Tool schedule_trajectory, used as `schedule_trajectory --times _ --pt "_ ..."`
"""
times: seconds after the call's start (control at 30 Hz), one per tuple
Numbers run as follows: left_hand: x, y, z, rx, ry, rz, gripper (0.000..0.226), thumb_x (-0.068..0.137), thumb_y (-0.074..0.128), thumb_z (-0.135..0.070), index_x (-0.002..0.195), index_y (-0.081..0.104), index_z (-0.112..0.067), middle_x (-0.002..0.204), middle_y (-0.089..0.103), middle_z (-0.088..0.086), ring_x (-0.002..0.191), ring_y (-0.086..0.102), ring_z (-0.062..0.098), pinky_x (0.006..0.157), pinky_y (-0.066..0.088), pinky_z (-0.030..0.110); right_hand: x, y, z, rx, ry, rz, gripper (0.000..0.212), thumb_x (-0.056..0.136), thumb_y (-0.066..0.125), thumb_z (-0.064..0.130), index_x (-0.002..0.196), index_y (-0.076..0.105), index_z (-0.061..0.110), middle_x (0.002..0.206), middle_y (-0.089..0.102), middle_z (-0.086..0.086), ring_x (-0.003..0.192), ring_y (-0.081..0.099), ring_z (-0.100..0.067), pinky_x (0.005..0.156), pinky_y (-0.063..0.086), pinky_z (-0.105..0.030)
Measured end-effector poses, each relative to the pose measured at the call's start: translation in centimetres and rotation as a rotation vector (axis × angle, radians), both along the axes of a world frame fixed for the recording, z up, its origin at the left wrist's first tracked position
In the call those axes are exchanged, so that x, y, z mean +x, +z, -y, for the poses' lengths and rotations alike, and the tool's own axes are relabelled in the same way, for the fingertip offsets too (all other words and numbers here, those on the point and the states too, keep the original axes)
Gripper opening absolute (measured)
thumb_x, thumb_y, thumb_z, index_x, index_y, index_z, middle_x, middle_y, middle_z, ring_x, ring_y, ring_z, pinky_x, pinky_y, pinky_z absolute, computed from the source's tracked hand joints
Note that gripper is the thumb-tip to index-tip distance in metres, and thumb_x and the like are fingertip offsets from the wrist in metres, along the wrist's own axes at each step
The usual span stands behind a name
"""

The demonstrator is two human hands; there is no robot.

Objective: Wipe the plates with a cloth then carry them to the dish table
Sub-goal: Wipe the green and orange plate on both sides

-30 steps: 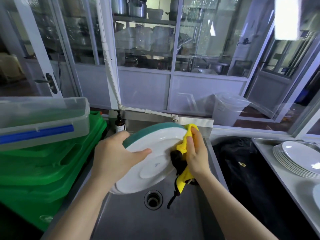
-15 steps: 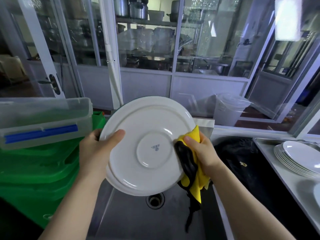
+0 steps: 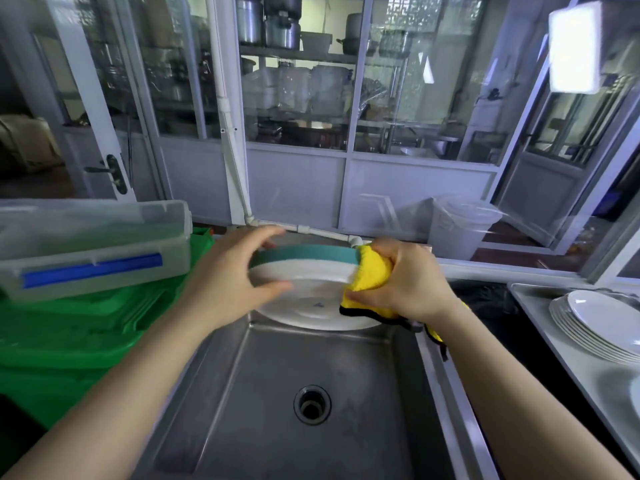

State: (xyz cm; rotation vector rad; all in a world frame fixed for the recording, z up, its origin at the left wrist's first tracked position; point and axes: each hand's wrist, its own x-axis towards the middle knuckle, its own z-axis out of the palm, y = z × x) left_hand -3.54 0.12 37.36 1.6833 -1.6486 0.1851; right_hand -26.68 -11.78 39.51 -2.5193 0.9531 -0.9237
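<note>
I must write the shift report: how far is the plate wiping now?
Done: a stack of white plates lies on the steel table at right. In hand: the left hand holds a green-rimmed plate above the sink; the right hand presses the yellow cloth on its edge. Left: carrying it over.

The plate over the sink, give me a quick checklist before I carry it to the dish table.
1. Left hand grips the plate at its left edge: ok.
2. Right hand holds the yellow cloth wrapped over the right rim: ok.
3. Wiping done all round: cannot tell; the top face is hidden.
4. Plate above the steel sink, not resting in it: ok.
5. Plate stack on the surface to the right, ready to receive it: ok.
6. Route to the right past the sink edge free: cannot tell.
</note>
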Motion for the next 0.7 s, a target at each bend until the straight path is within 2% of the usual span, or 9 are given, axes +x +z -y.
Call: schedule_trajectory --times 0.1,0.13,0.2,0.27,0.4,0.5,0.57,0.6,0.7 --pt "-2.5 1.8 1.3 0.030 -0.030 0.401 0.059 0.069 0.063 -0.064 0.115 0.055 -0.027 0.104 0.063 -0.010 0.086 0.055 0.010 0.070 0.039 0.024 0.3 0.4 -0.5 -0.026 -0.008 -0.050 0.047 0.052 0.086 0.045 0.088 0.067 0.024 0.074 0.064 0.007 0.073 0.058 -0.019 0.065 0.045 -0.031" --pt "-3.1 2.2 1.7 0.034 -0.023 0.460 0.053 0.070 0.062 -0.066 0.104 0.054 -0.026 0.093 0.064 -0.008 0.075 0.055 0.013 0.061 0.036 0.022 0.3 0.6 -0.6 -0.006 0.007 -0.048 0.048 0.051 0.087 0.044 0.089 0.067 0.023 0.075 0.065 0.005 0.073 0.058 -0.020 0.066 0.048 -0.032" --pt "-3.7 2.9 2.2 0.013 -0.005 0.461 0.052 0.066 0.063 -0.073 0.084 0.044 -0.028 0.068 0.052 -0.013 0.058 0.045 0.015 0.050 0.028 0.024 0.0 1.0 -0.6 0.042 0.053 -0.027 0.048 0.051 0.088 0.041 0.089 0.068 0.020 0.076 0.066 -0.001 0.074 0.059 -0.024 0.068 0.050 -0.038" --pt "-3.7 3.6 2.5 -0.024 -0.014 0.399 0.054 0.060 0.064 -0.076 0.076 0.044 -0.029 0.060 0.042 -0.015 0.053 0.041 0.015 0.049 0.028 0.026 -0.4 1.6 -0.6 0.076 0.092 -0.007 0.049 0.052 0.089 0.038 0.092 0.068 0.020 0.079 0.066 -0.001 0.076 0.059 -0.023 0.071 0.051 -0.039" --pt "-4.0 4.8 2.5 -0.109 -0.030 0.266 0.054 0.055 0.071 -0.072 0.071 0.049 -0.026 0.053 0.041 -0.014 0.047 0.042 0.012 0.048 0.030 0.020 -1.1 3.6 0.1 0.017 0.086 -0.025 0.057 0.052 0.088 0.044 0.102 0.065 0.031 0.083 0.061 0.022 0.082 0.058 -0.004 0.074 0.045 -0.020" --pt "-3.9 6.2 2.1 -0.158 0.015 0.134 0.055 0.050 0.076 -0.067 0.065 0.045 -0.024 0.051 0.044 -0.014 0.046 0.043 0.003 0.045 0.028 0.017 -2.1 4.6 1.5 0.050 0.090 0.041 0.053 0.053 0.088 0.044 0.099 0.063 0.031 0.084 0.061 0.019 0.080 0.058 -0.003 0.071 0.044 -0.019" --pt "-3.1 7.1 1.8 -0.176 0.024 -0.026 0.052 0.047 0.074 -0.065 0.066 0.052 -0.021 0.055 0.055 -0.009 0.056 0.055 0.008 0.045 0.037 0.017 -3.1 4.5 2.6 0.143 0.134 0.156 0.048 0.055 0.088 0.038 0.094 0.064 0.022 0.085 0.065 0.003 0.078 0.061 -0.011 0.068 0.050 -0.027" --pt "-2.6 7.4 1.6 -0.191 0.012 -0.141 0.050 0.047 0.075 -0.064 0.069 0.056 -0.022 0.061 0.061 -0.008 0.063 0.058 0.004 0.046 0.041 0.015 -3.6 4.2 3.0 0.210 0.165 0.236 0.046 0.057 0.084 0.034 0.096 0.065 0.018 0.088 0.067 -0.004 0.079 0.062 -0.017 0.071 0.051 -0.032" --pt "-1.6 7.8 1.4 -0.277 -0.005 -0.531 0.038 0.049 0.084 -0.047 0.073 0.059 -0.032 0.073 0.067 -0.026 0.061 0.063 -0.006 0.044 0.044 0.017 -4.3 2.3 3.5 0.464 0.249 0.527 0.038 0.062 0.077 0.025 0.099 0.067 0.023 0.090 0.072 -0.001 0.083 0.067 -0.014 0.072 0.054 -0.032"
